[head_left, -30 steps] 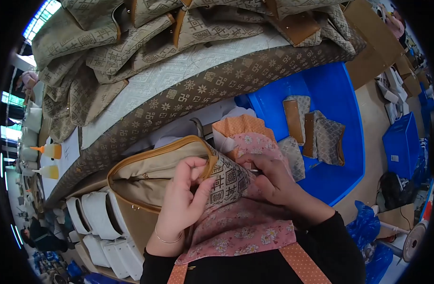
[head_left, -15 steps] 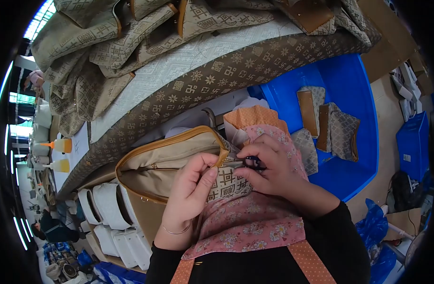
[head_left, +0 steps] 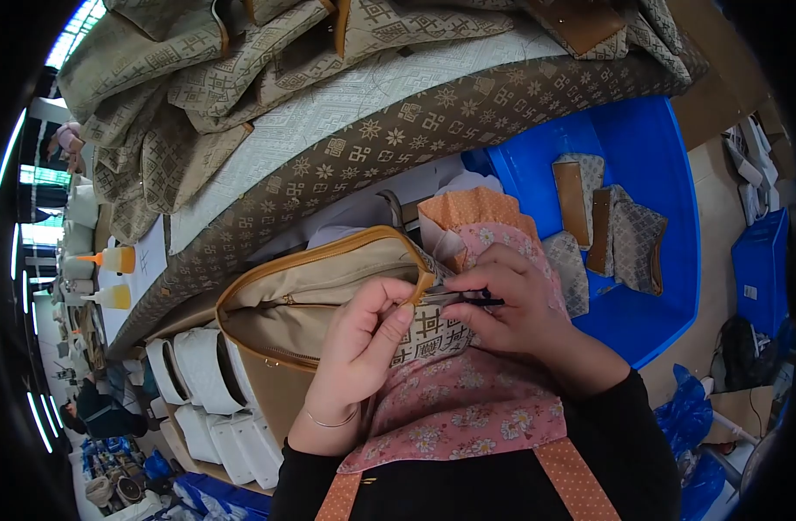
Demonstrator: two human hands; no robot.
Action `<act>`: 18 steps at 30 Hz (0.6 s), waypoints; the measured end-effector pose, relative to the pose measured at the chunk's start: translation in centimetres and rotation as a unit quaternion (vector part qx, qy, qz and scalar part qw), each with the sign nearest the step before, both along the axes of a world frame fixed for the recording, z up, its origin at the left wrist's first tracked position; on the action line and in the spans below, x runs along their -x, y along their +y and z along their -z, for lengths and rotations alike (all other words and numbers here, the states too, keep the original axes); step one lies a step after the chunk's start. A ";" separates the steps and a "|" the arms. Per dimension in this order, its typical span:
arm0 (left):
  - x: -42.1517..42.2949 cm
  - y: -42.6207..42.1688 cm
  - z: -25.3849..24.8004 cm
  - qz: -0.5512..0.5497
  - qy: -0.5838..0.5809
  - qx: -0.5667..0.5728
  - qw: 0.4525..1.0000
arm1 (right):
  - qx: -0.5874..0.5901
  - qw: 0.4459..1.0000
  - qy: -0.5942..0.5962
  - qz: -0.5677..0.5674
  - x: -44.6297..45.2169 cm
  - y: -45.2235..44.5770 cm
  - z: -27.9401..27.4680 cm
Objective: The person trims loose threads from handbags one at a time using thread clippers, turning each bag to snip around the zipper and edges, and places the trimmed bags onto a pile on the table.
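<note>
A patterned bag (head_left: 428, 340) with tan trim and a beige lining lies across my lap, its zipped mouth gaping to the left. My left hand (head_left: 363, 334) pinches the tan-trimmed corner of that mouth between thumb and fingers. In my right hand (head_left: 506, 300) is a small pair of dark-handled thread snips (head_left: 480, 301), partly hidden by the fingers. Their metal blades point left, at the pinched corner. Whether they touch a thread there is too small to tell.
Patterned bag pieces (head_left: 320, 61) are heaped on the fabric-covered table (head_left: 363, 143) ahead. At right, a blue bin (head_left: 654, 321) holds several small pouches (head_left: 637, 239). White cases (head_left: 207, 369) stand in a carton at left, below two glue bottles (head_left: 116, 259). A person (head_left: 103, 408) is far left.
The snips have turned in my right hand, so the handles now lie flatter and the blades show more against the bag's corner. My left hand keeps its pinch.
</note>
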State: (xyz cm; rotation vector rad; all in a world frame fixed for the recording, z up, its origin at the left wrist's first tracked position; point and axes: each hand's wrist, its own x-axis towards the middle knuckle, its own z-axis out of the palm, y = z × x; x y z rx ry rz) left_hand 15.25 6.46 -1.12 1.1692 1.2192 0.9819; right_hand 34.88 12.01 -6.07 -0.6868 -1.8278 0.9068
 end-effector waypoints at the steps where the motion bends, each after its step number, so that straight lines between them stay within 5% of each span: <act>1: 0.0 0.0 0.0 0.005 0.013 -0.010 1.000 | 0.000 1.000 0.001 0.000 0.1 0.0 0.0; 11: -0.1 0.1 -1.2 -0.015 0.013 0.027 0.999 | 0.031 0.999 0.023 -0.027 -0.1 -0.1 0.2; 12: -0.3 1.0 -2.0 0.004 0.189 -0.128 0.974 | 0.065 0.996 0.031 -0.046 -0.2 -0.1 0.3; 13: -0.3 1.6 -2.4 0.022 0.354 -0.277 0.893 | 0.065 0.996 0.032 -0.044 -0.1 -0.1 0.4; 16: 0.0 2.2 -2.5 0.022 0.208 -0.171 0.963 | 0.119 0.990 0.034 -0.072 -0.1 -0.4 0.7; 18: 0.1 3.3 -4.5 0.077 0.288 -0.190 0.936 | 0.162 0.981 0.047 -0.095 -0.2 -0.5 0.7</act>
